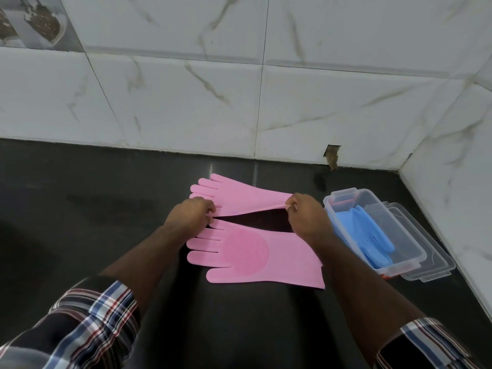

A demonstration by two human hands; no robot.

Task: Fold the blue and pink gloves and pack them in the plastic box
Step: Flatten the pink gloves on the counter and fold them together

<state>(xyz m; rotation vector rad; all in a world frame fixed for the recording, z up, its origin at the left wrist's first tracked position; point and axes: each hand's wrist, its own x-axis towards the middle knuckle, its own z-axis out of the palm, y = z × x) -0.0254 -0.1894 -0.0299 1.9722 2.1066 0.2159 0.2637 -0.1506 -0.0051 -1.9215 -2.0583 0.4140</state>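
Hands meet at mid-frame over a dark surface (106, 209): the left hand (191, 217) and right hand (306, 217) each have a pinching grip on the upper pink glove (239, 198). Below it, a second pink glove (255, 251) lies flat. Right of them, blue gloves (362, 230) sit in the plastic box (415, 249).

Place: home kitchen corner | Bench (80, 198): dark polished stone, meeting the walls far and right | Wall tiles (186, 102): white, marble-veined, glossy | Decorative tile (32, 22): far left, printed with bowls of food | Chipped hole in tile (331, 154): at bench level, far right
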